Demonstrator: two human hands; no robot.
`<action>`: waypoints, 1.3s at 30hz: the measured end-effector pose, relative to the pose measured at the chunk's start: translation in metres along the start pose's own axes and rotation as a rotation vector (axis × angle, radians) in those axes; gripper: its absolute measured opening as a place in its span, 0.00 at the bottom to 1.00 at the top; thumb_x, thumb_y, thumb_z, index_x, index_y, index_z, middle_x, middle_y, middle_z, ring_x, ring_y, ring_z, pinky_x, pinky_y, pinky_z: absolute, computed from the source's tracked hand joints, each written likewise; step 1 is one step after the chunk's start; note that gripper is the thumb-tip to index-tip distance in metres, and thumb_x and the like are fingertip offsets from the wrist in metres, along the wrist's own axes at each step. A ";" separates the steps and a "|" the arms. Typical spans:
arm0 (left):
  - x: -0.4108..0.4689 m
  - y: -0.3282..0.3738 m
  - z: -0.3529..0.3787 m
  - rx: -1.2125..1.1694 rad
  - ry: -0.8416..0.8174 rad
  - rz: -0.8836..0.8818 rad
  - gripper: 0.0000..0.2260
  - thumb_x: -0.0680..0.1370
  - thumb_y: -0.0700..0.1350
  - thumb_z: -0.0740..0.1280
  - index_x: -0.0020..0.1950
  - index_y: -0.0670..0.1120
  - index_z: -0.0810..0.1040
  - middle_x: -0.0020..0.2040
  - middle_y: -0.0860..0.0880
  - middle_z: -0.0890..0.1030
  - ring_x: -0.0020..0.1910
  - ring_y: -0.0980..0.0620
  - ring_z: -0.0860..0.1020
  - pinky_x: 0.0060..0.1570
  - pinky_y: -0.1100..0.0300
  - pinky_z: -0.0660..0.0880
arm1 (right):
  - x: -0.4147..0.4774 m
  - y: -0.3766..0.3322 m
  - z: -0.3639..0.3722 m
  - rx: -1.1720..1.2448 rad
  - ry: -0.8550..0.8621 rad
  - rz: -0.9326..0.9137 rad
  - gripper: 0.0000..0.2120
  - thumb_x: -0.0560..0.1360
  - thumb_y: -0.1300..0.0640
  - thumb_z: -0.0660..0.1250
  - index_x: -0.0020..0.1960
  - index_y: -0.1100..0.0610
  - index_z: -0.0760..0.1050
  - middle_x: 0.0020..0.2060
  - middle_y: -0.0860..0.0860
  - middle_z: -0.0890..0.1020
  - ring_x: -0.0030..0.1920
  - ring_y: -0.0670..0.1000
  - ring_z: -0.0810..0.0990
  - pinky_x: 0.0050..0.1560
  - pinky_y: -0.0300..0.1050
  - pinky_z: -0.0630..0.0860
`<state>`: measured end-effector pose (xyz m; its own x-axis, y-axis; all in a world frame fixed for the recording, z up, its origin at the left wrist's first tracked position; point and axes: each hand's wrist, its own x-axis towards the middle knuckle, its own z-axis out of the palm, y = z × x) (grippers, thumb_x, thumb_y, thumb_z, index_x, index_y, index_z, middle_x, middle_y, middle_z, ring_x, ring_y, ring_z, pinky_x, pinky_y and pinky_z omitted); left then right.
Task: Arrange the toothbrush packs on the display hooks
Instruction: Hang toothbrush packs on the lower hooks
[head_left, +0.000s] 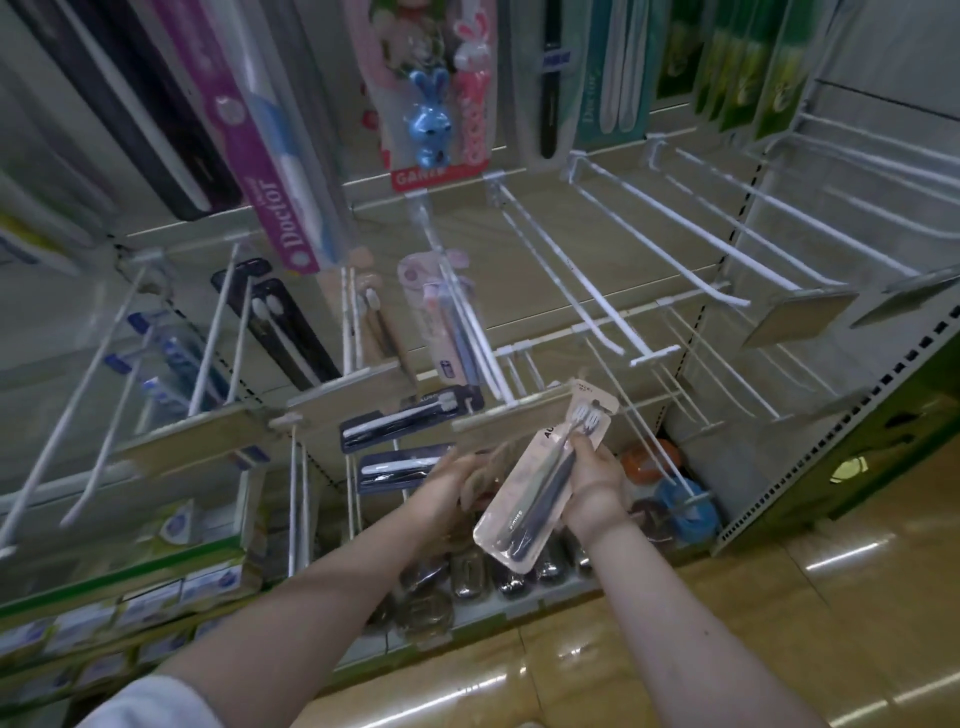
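A shop display fills the view: a pale wood-look back panel (597, 249) set with white wire hooks, above a glossy yellow-tiled floor (779, 597).

Far left of the pale toothbrush pack (535, 499), long white hooks (78, 415) jut out, and the blue packs (171, 358) behind them are too blurred to read. Below them, boxes (156, 587) on a green-edged shelf are smeared too. Nearer the pale pack hang a black pack (291, 332) and, above it, a purple pack (275, 208) marked "Doctor", its top cut off by the frame. Just left of the pale pack, two navy packs (410, 415) lie crosswise on low hooks.

The left hand (457, 486) reaches in beside the pale pack; something brownish and blurred lies at its fingers, and whether it grips that I cannot tell.

The pale pack is a beige card under a clear blister, holding two brushes, one grey and one navy, with white bristles. It tilts, heads up and to the right, its top near a wooden price strip (509, 415). The right hand (597, 478) clamps it at mid-length.

Right of the pack, an orange thing (644, 462) and a blue thing (685, 506) are partly hidden. Above and right of it, more hooks (675, 249) stand bare.
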<state>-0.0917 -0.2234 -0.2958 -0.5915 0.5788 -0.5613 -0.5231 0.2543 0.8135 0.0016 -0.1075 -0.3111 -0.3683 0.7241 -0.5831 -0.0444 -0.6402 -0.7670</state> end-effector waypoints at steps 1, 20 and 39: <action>-0.004 -0.001 -0.007 -0.012 -0.043 0.007 0.08 0.74 0.35 0.65 0.52 0.41 0.75 0.44 0.41 0.79 0.35 0.50 0.80 0.34 0.60 0.76 | -0.005 0.003 0.005 0.027 -0.014 0.009 0.12 0.78 0.57 0.63 0.57 0.63 0.76 0.44 0.58 0.81 0.41 0.55 0.80 0.42 0.44 0.78; -0.089 -0.001 -0.154 0.073 0.007 0.113 0.22 0.66 0.44 0.77 0.55 0.39 0.72 0.53 0.38 0.81 0.50 0.41 0.81 0.53 0.47 0.79 | -0.111 0.055 0.099 -0.165 -0.359 0.012 0.11 0.77 0.63 0.62 0.55 0.66 0.77 0.45 0.63 0.82 0.45 0.61 0.82 0.49 0.54 0.79; -0.094 0.024 -0.165 -0.175 0.082 0.225 0.15 0.74 0.34 0.68 0.59 0.40 0.70 0.50 0.39 0.80 0.41 0.45 0.82 0.41 0.51 0.80 | -0.125 0.040 0.117 -0.325 -0.605 -0.090 0.22 0.74 0.68 0.65 0.63 0.49 0.68 0.53 0.54 0.80 0.50 0.54 0.81 0.48 0.53 0.78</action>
<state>-0.1497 -0.3996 -0.2484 -0.7486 0.5390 -0.3861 -0.4668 -0.0149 0.8842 -0.0628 -0.2533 -0.2375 -0.8338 0.4398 -0.3338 0.1467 -0.4064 -0.9018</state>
